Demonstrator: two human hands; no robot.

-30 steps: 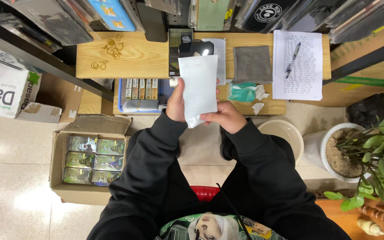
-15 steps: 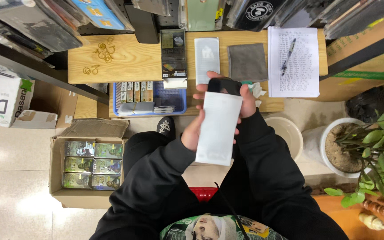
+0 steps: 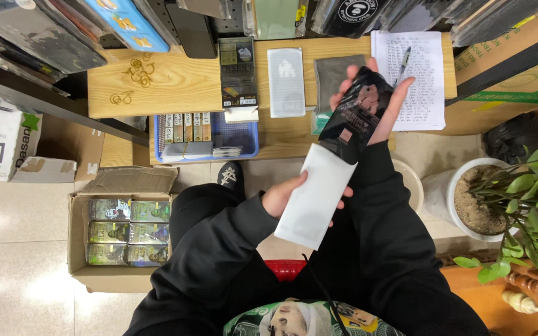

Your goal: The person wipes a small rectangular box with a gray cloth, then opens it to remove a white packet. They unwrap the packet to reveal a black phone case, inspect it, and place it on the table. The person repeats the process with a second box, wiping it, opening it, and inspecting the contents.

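My left hand [image 3: 286,194] grips a white flat sleeve [image 3: 314,198] by its left edge, above my lap. My right hand [image 3: 381,99] holds a black glossy packet [image 3: 355,115] whose lower end sits at the mouth of the white sleeve. Both are lifted in front of the wooden table [image 3: 182,84]. A white flat pack [image 3: 286,82] and a grey cloth [image 3: 331,78] lie on the table just behind the packet.
A blue tray [image 3: 244,134] of small boxes sits at the table's front. A dark boxed pack [image 3: 238,73], a notebook page with pen [image 3: 421,87], an open carton of green boxes [image 3: 129,233] on the floor left, a potted plant [image 3: 518,199] right.
The black packet has slid up out of the white sleeve; my right hand rose toward the table with it while my left hand drew the sleeve down toward my lap.
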